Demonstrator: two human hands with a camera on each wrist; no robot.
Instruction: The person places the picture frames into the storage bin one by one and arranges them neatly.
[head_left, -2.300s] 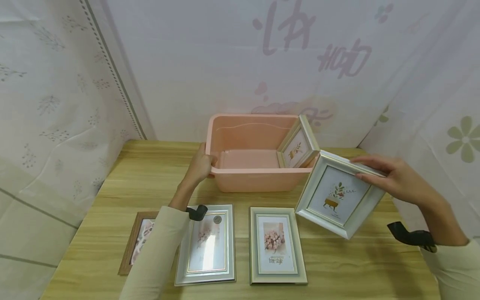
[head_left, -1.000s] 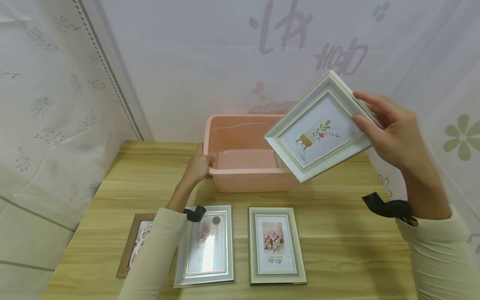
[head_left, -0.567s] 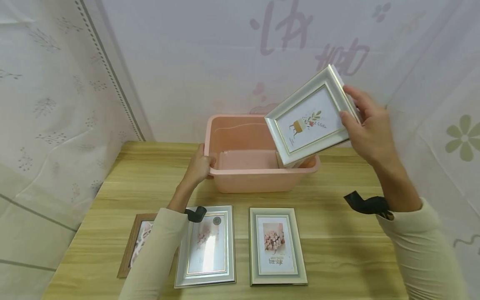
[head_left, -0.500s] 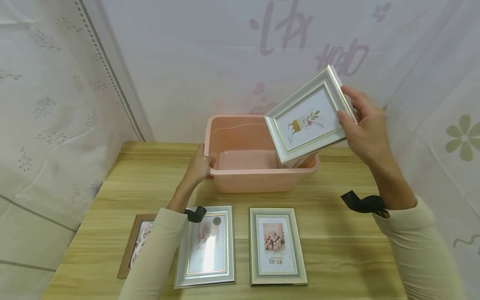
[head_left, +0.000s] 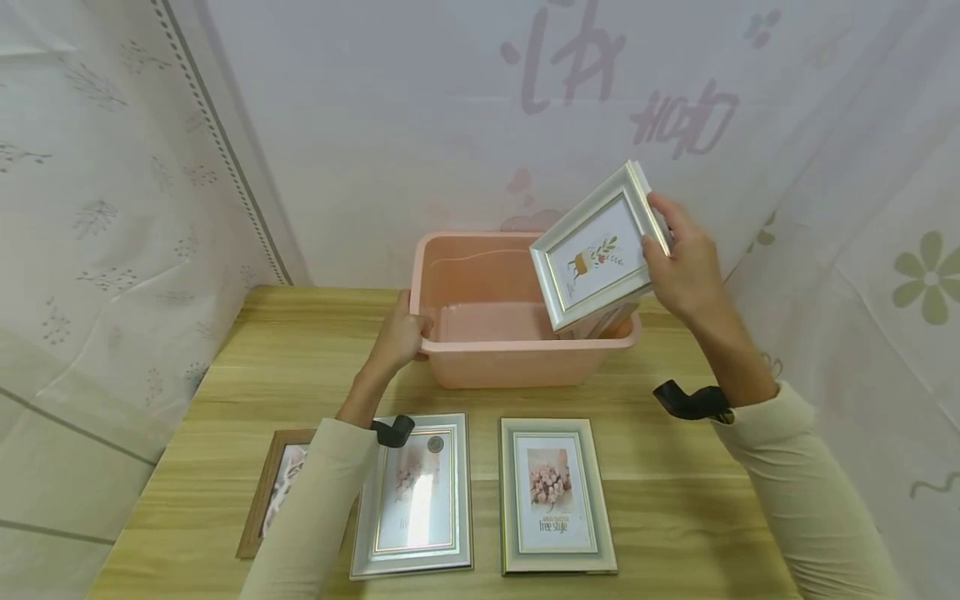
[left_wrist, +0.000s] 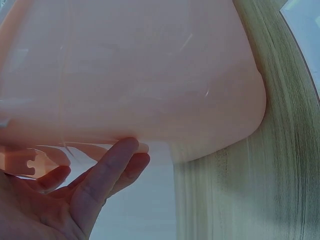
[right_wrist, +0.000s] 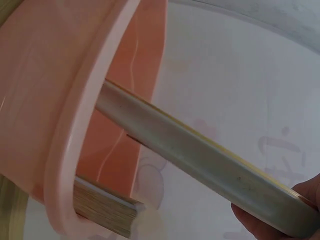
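My right hand [head_left: 686, 262] grips the right edge of a silver-white picture frame [head_left: 592, 254] with a potted-plant print. It is tilted, its lower left part inside the mouth of a pink plastic basin [head_left: 510, 367]. Behind it, another picture frame [right_wrist: 107, 207] leans at the basin's right end, mostly hidden in the head view. My left hand [head_left: 402, 333] holds the basin's left rim, thumb and fingers around the edge; the left wrist view shows the thumb [left_wrist: 105, 175] against the basin wall.
On the wooden table [head_left: 675, 517] in front of the basin lie a silver frame [head_left: 412, 492], a pale green frame [head_left: 558, 496] and a brown wooden frame [head_left: 262, 500] partly under my left sleeve. A patterned curtain [head_left: 360, 125] hangs behind the basin.
My right hand has brought the potted-plant frame up from the table's right side, then left and down into the basin's mouth. My left hand has stayed on the rim.
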